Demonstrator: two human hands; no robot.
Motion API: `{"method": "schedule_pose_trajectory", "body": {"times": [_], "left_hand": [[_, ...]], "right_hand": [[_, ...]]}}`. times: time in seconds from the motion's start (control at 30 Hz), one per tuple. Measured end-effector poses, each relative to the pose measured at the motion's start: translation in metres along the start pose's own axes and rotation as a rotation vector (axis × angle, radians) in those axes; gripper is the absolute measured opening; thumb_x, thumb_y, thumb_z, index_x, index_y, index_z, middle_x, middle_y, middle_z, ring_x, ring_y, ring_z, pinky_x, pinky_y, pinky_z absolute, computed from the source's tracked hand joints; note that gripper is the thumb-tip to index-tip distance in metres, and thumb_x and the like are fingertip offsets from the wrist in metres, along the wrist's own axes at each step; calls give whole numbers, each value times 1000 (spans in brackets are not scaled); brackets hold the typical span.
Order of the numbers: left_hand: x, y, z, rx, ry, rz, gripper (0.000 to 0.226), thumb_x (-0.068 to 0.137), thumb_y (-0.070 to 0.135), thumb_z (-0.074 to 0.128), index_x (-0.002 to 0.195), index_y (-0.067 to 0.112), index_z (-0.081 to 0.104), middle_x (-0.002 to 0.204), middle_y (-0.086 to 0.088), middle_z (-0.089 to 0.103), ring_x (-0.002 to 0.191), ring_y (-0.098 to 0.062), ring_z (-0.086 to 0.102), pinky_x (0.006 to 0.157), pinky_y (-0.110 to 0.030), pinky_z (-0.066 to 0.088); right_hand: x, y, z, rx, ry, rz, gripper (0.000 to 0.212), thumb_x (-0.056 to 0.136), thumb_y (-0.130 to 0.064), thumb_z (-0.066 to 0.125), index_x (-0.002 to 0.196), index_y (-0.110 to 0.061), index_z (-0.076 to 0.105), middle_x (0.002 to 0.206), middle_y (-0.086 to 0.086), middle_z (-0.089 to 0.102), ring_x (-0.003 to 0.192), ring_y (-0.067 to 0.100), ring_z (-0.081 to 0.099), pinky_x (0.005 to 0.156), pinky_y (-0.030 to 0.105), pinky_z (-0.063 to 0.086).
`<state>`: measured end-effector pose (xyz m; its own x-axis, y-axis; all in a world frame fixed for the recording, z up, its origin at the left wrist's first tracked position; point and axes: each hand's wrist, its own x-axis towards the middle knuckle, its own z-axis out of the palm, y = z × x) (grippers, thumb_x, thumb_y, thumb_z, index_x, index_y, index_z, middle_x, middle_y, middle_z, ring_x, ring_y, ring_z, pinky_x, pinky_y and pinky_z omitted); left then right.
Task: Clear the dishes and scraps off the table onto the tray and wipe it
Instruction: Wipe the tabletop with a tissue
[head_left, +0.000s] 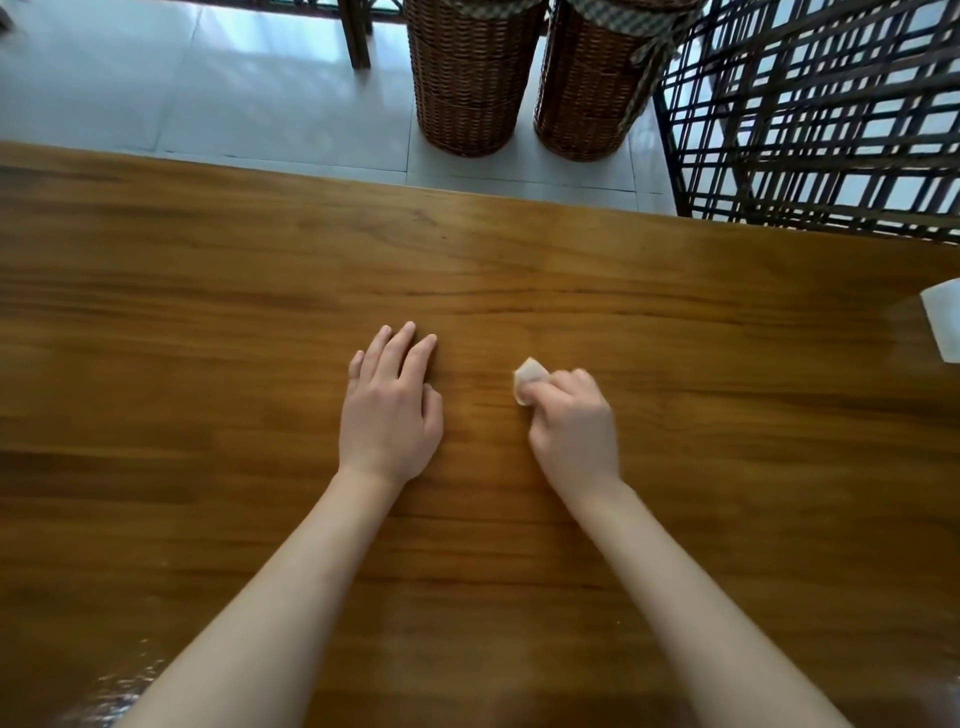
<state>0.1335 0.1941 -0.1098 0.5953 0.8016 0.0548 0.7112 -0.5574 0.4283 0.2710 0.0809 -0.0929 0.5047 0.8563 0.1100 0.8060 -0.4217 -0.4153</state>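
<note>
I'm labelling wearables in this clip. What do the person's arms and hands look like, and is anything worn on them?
Both forearms are bare as far as the frame shows: no sleeves, watch or bracelet. The left hand and right hand wear no gloves, and no rings show. The nails look short and unpainted, though the right hand is slightly blurred.

Two bare forearms enter from the lower edge, each uncovered from the frame's border to the wrist; no sleeve reaches into view. Left hand (389, 410): five bare fingers with short, unpainted nails. Right hand (574, 426): bare likewise, its outline slightly blurred, knuckles visible along the back.
</note>
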Motion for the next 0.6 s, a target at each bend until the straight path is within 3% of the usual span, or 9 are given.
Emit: {"method": "schedule_pose_trajectory", "body": {"times": [0.07,0.2,0.27,0.37,0.47,0.53,0.6], "left_hand": [[0,0,0,0,-2,6,47,90,17,47,136,14,46,144,-10,41,138,-28,28,113,-44,19],[2,-1,2,7,15,11,47,89,17,47,136,13,46,143,-11,42,137,-29,29,112,-44,19],[1,-2,2,7,18,13,46,89,17,47,135,13,47,143,-11,42,137,-29,30,112,-44,19],[0,-3,2,15,16,13,46,89,17,47,135,14,46,144,-10,42,137,-28,29,112,-44,19],[0,-3,3,20,17,14,47,90,17,46,136,14,46,144,-10,41,138,-27,28,113,-43,18],[1,-3,2,16,15,19,47,90,17,46,136,14,46,144,-10,41,138,-28,28,113,-43,18],[1,-3,2,16,17,22,47,90,18,46,136,13,46,144,-10,41,138,-28,29,113,-43,18]], "right_hand": [[-5,27,-18,-43,2,17,25,66,15,60,77,-4,71,73,12,66,70,31,56,63,32,41],[53,56,-24,-126,123,462,32,79,7,47,96,-4,71,93,15,68,90,32,58,77,31,43],[60,22,-12,-86,123,433,34,77,10,45,95,-4,70,92,15,67,91,31,56,78,35,45],[6,-31,7,16,42,92,27,68,18,54,77,-3,69,71,12,64,69,29,54,59,30,47],[-40,-7,-9,25,-7,-77,24,64,17,63,75,-4,68,71,8,65,64,28,55,59,28,40],[-31,32,-28,-68,37,40,25,62,18,62,74,-3,69,71,12,66,66,32,57,60,32,38],[-3,59,-38,-142,96,322,24,73,14,55,84,-1,71,79,15,67,76,35,58,63,32,40]]}}
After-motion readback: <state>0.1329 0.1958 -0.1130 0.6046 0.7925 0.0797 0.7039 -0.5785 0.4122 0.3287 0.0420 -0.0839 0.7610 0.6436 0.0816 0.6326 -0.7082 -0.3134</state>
